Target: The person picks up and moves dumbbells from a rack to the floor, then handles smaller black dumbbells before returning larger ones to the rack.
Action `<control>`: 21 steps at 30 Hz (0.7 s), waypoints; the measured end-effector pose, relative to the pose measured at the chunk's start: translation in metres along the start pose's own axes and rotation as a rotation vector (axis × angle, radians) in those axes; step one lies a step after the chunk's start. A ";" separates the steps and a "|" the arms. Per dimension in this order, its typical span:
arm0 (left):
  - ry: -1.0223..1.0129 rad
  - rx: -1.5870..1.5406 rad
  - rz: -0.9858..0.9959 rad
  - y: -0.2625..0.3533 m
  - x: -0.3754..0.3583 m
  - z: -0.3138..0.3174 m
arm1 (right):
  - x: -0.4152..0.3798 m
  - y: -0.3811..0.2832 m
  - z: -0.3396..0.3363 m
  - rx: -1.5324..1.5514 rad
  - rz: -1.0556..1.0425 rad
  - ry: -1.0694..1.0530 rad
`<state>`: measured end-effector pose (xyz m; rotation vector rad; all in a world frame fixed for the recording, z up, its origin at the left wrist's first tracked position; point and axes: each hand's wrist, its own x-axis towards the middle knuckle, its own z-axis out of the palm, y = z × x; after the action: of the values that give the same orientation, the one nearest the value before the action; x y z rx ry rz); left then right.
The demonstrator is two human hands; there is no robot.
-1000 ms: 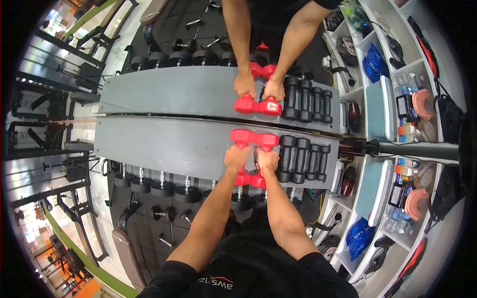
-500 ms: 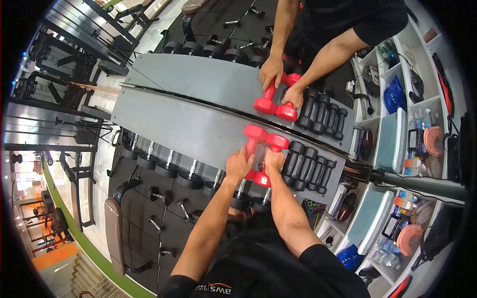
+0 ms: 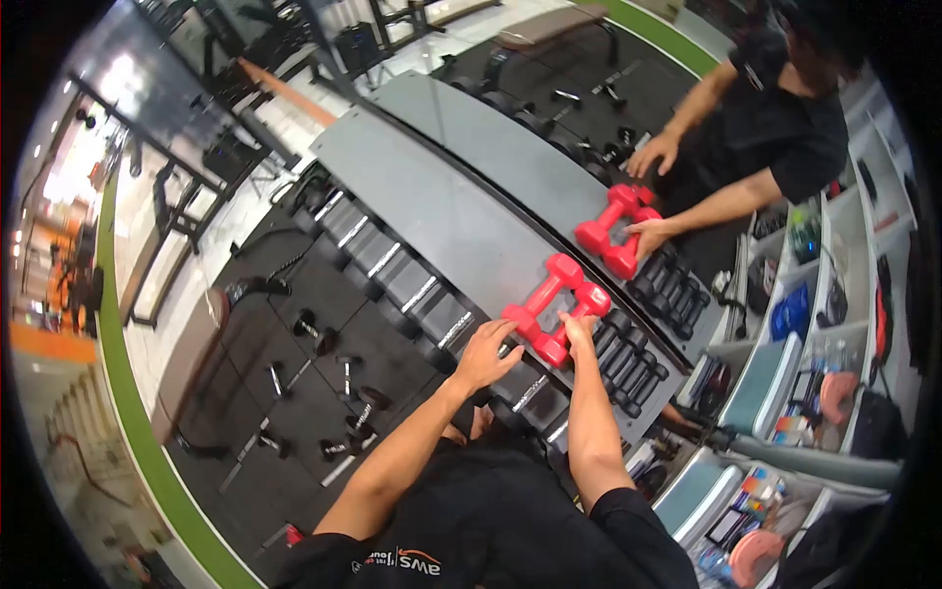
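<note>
Two red dumbbells lie side by side on the grey shelf top (image 3: pixel 422 201). My left hand (image 3: pixel 485 355) is open, fingers spread, just off the near end of the left red dumbbell (image 3: pixel 542 296). My right hand (image 3: pixel 581 332) is closed around the handle of the right red dumbbell (image 3: pixel 591 297), whose near head shows between my hands. Right of it, several small black dumbbells (image 3: pixel 628 365) stand in a row on the same top.
A mirror (image 3: pixel 520 162) behind the shelf reflects my arms and the dumbbells. Larger dumbbells with metal handles (image 3: pixel 385 257) sit on the rack below. Loose dumbbells (image 3: pixel 312 332) and a bench (image 3: pixel 201 344) are on the floor at left; cubbies with bottles (image 3: pixel 756 496) stand at right.
My left hand has let go of the left red dumbbell and drawn back, fingers opening. My right hand stays on the other one. The camera view has turned.
</note>
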<state>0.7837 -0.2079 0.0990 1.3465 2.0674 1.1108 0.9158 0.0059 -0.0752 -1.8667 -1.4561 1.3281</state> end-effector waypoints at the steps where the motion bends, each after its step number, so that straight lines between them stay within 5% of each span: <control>1: 0.007 -0.024 -0.027 -0.002 -0.012 -0.006 | -0.032 -0.038 -0.027 -0.056 -0.002 -0.187; 5: 0.049 -0.115 -0.131 -0.013 -0.065 -0.032 | -0.096 -0.038 -0.040 -0.307 -0.472 -0.162; 7: 0.113 -0.209 -0.207 -0.011 -0.107 -0.057 | -0.156 -0.051 -0.046 -0.417 -0.741 -0.334; 13: 0.355 -0.416 -0.421 -0.012 -0.189 -0.092 | -0.250 -0.088 -0.035 -0.271 -0.982 -0.809; 21: 0.690 -0.516 -0.514 -0.034 -0.278 -0.108 | -0.321 -0.105 0.016 -0.307 -1.159 -1.166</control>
<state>0.8090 -0.5067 0.1157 0.1613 2.1293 1.8363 0.8510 -0.2514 0.1354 0.1164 -2.6962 1.5086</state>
